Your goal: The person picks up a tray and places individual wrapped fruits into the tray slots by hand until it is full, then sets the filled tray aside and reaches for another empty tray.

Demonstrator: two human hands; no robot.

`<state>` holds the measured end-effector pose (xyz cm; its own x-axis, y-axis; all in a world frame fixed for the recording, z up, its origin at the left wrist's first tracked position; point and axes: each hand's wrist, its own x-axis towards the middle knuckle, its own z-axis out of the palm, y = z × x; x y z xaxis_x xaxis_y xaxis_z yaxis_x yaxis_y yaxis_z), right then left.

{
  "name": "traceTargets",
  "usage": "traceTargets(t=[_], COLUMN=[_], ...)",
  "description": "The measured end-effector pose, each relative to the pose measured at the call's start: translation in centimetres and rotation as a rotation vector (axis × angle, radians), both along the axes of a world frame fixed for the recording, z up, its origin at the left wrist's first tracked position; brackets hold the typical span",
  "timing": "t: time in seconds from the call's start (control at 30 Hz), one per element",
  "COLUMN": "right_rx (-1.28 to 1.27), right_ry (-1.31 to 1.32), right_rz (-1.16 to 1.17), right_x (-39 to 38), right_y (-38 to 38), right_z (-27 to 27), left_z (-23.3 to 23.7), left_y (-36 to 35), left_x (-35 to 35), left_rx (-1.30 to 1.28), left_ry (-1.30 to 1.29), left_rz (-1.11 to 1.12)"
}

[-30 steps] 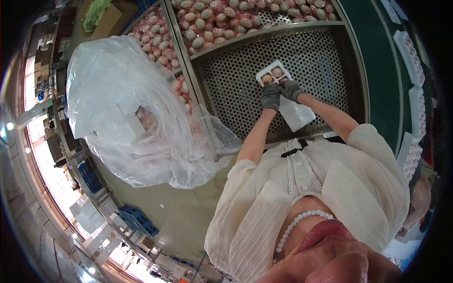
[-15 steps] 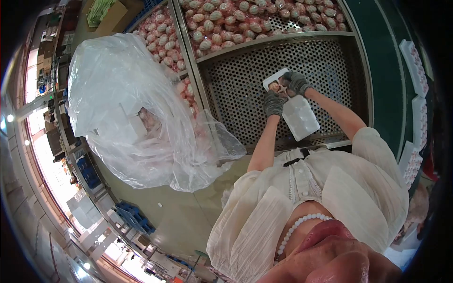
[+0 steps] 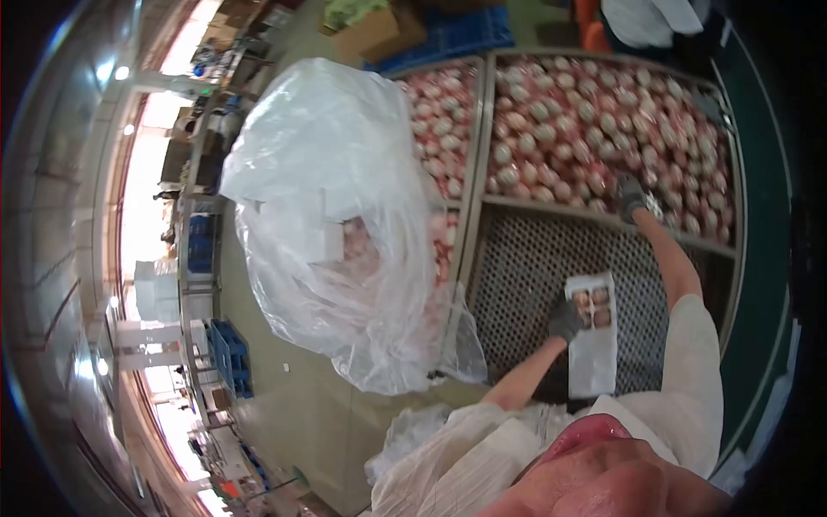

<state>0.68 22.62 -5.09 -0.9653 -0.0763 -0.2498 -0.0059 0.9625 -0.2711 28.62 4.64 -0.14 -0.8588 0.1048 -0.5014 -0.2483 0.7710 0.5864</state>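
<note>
My left hand (image 3: pixel 565 320), in a grey glove, grips the left side of a white tray (image 3: pixel 593 366). Several round brownish items sit in the tray's far compartments; its near part shows white. The tray is above a perforated metal surface (image 3: pixel 525 276). My right hand (image 3: pixel 631 196), also gloved, is at the near edge of a bin of red-and-white wrapped balls (image 3: pixel 594 129). Its fingertips are among the balls, and their grip is hidden.
Clear plastic sheeting (image 3: pixel 327 172) bulges at the left over more wrapped balls. A metal divider (image 3: pixel 472 172) separates the bins. A cardboard box (image 3: pixel 379 39) and part of another person (image 3: pixel 642 21) are at the far side. A green surface (image 3: pixel 771 198) runs along the right.
My right hand has left the tray and moved forward to the wrapped balls. My left hand stays at the tray, which now shows several items. The camera view has shifted.
</note>
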Motion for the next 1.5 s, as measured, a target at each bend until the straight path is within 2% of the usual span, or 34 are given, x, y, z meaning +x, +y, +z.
traceTargets(t=[0.03, 0.07, 0.1, 0.17, 0.2, 0.23, 0.3, 0.33, 0.4, 0.43, 0.5, 0.53, 0.67, 0.7, 0.73, 0.77, 0.83, 0.87, 0.9, 0.97, 1.0, 1.03, 1.1, 1.13, 1.17, 1.2, 1.23, 1.27, 1.3, 1.33, 1.37, 1.4, 1.43, 1.5], right_rx=[0.064, 0.176, 0.233, 0.357, 0.338, 0.339, -0.085, -0.080, -0.480, -0.486, -0.292, -0.301, -0.766, -0.873, -1.079, -1.067, -0.215, -0.150, -0.149, -0.382, -0.498, -0.497, -0.556, -0.802, -1.005, -1.154, -1.323, -1.523, -1.586, -1.629, -1.706, -1.802, -1.775, -1.511], right_ry=[-0.104, -0.142, -0.062, 0.105, 0.002, -0.001, -0.240, -0.238, -0.440, -0.436, -0.221, -0.219, -0.415, -0.460, -0.540, -0.532, -0.449, -0.392, -0.389, -0.474, -0.516, -0.514, -0.325, -0.101, -0.051, 0.176, 0.104, 0.041, -0.105, 0.009, -0.049, 0.033, -0.051, 0.113], right_rz=[0.017, 0.069, 0.117, 0.198, 0.125, 0.122, 0.052, 0.047, -0.443, -0.445, -0.572, -0.572, -0.741, -0.783, -0.717, -0.721, -0.330, -0.165, -0.164, -0.306, -0.381, -0.386, -0.443, -0.528, -0.515, -0.399, -0.335, -0.315, -0.288, -0.285, -0.316, -0.236, -0.204, -0.127], right_x=[-0.1, -1.2, -2.3, -4.1, -4.3, -3.9, -2.7, -2.3, -1.8, -1.6, -1.7, -2.3, -5.0, -5.0, -3.5, -3.5, -3.5, -3.3, -3.3, -1.9, -1.0, -0.4, 1.3, 0.9, 1.9, 2.2, 4.1, 5.9, 7.5, 9.8, 12.6, 15.1, 17.6, 22.1], right_y=[-1.1, -1.1, -0.5, 0.3, 0.5, 0.5, 0.7, 0.9, 0.8, 0.3, -1.3, -1.6, -0.2, 0.3, -0.1, -0.6, -0.5, -0.8, -0.5, -0.8, -0.9, -1.2, -1.3, -0.8, 0.0, 0.9, 1.6, 2.0, 3.0, 2.6, 2.2, 1.2, 1.8, 0.7], right_z=[3.1, 1.4, -3.5, -11.2, -13.8, -11.6, -4.7, -3.4, -2.1, -2.0, -1.9, -3.1, -12.4, -13.1, -9.3, -7.0, -4.7, -5.1, -5.1, -1.5, 0.4, 2.6, 5.3, 2.4, 3.6, 1.4, 4.3, 5.7, 5.8, 7.2, 9.4, 11.6, 10.9, 13.2], left_z=[-0.3, 0.1, -1.0, -2.4, -2.3, -1.4, -0.4, -0.3, -0.2, 0.0, 0.2, -0.2, -3.3, -3.9, -4.2, -4.0, -3.2, -2.8, -2.8, -3.8, -4.2, -3.7, -1.3, 0.9, -2.5, -15.4, -15.5, -10.9, -5.4, 1.8, -12.9, 2.0, 0.8, -3.3], left_y=[0.4, -0.1, -0.1, 0.3, 0.2, 0.0, 0.1, 0.2, 0.2, 0.2, 0.1, 0.0, -0.1, -0.1, -0.1, 0.0, -0.2, -0.2, -0.1, -0.2, -0.2, -0.1, 0.0, -0.1, 0.0, 0.2, -0.1, -0.4, -0.4, 0.1, -0.3, -0.2, -0.4, 0.4], left_x=[-0.1, -0.1, 0.4, 1.1, 0.9, 0.4, 0.1, 0.2, 0.3, 0.4, 0.3, 0.3, 1.0, 1.2, 1.5, 1.4, 1.1, 0.7, 0.6, 1.5, 1.4, 0.8, 0.0, -0.6, 0.2, 1.8, 1.6, 0.9, 0.4, -0.1, 1.2, 0.0, 1.6, 0.8], left_rx=[0.529, -0.023, -0.032, -0.179, -0.118, -0.116, -0.057, -0.052, -0.012, -0.016, -0.032, -0.040, -0.119, -0.131, -0.123, -0.109, -0.030, -0.033, -0.033, -0.104, -0.116, -0.114, -0.106, -0.090, 0.015, 0.799, 0.892, 0.725, 0.520, 0.354, 0.759, 0.234, 0.245, 1.337], left_ry=[-0.141, -0.063, -0.055, 0.194, 0.092, 0.090, -0.095, -0.093, -0.017, -0.014, 0.008, 0.012, -0.002, 0.014, 0.115, 0.117, 0.077, 0.006, 0.009, 0.210, 0.111, 0.111, -0.087, -0.150, -0.051, -0.143, -0.162, -0.140, -0.123, -0.145, -0.209, -0.125, -0.177, -0.525], left_rz=[0.388, 0.006, 0.009, -0.030, -0.002, -0.006, 0.014, 0.010, 0.057, 0.052, 0.013, 0.011, -0.046, -0.038, -0.023, -0.024, -0.043, -0.070, -0.069, -0.054, -0.047, -0.052, -0.074, -0.073, 0.035, 0.447, 0.424, 0.311, 0.168, 0.058, 0.325, -0.026, -0.045, 0.797])
